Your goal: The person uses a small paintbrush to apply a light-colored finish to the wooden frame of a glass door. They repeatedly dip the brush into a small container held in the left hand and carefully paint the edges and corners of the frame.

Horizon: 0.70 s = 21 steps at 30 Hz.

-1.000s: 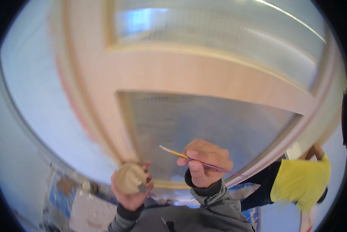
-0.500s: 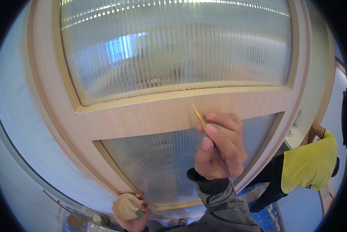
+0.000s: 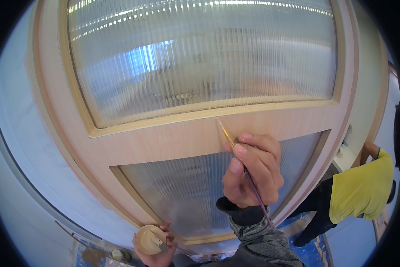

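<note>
Between the thumb and fingers of my right hand [image 3: 254, 171] is a thin paintbrush [image 3: 252, 181] with a purple handle and a gold ferrule. Its fine tip lies at the wooden rail [image 3: 173, 141], just below the lower trim of the upper ribbed glass pane [image 3: 204, 62]; whether it touches cannot be made out. Low down, my left hand [image 3: 160, 258] holds a small round bowl [image 3: 146, 240] with beige matter and a pale flat piece inside. The lower ribbed glass pane [image 3: 177, 191] sits behind my right hand.
At the right a person in a yellow shirt [image 3: 362, 189] bends toward a white ledge [image 3: 347, 162]. A blue floor covering [image 3: 311, 253] carries scraps. At the lower left stands an open can [image 3: 117, 255]. A pale wall [image 3: 44, 147] borders the door's left side.
The brush tip has shifted slightly left relative to the rail and closer to the trim. The view has tilted a little, and the bowl appears slightly further right. Both hands keep their hold.
</note>
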Each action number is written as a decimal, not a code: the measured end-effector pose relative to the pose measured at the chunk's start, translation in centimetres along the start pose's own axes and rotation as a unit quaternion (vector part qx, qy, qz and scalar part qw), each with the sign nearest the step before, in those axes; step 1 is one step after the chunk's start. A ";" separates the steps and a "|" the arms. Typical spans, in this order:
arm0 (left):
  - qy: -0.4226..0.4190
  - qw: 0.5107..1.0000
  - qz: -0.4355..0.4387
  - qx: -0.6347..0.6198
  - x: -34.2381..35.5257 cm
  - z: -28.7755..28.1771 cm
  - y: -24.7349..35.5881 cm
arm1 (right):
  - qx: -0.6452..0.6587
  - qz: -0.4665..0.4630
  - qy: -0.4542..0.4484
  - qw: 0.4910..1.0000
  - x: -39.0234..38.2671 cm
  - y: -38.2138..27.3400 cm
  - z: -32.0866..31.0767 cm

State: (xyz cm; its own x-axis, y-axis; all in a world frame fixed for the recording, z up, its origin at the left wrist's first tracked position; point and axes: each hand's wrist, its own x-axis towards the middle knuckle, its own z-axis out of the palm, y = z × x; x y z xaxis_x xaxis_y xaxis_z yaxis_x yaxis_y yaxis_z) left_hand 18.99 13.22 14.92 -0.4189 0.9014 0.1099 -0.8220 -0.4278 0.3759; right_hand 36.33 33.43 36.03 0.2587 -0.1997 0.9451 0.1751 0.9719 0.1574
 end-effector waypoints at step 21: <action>-0.018 0.988 -0.035 -0.148 -0.4 0.4 -0.2 | -0.017 0.015 0.018 1.000 -0.1 -0.3 0.1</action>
State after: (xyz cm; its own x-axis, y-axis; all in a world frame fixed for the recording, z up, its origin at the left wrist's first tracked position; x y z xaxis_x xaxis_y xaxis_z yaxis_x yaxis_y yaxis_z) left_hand 19.45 12.97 15.14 -0.3468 0.9292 0.1277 -0.9277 -0.3599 0.0997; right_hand 36.14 33.17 35.97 0.2986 -0.1754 0.9381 0.1990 0.9728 0.1186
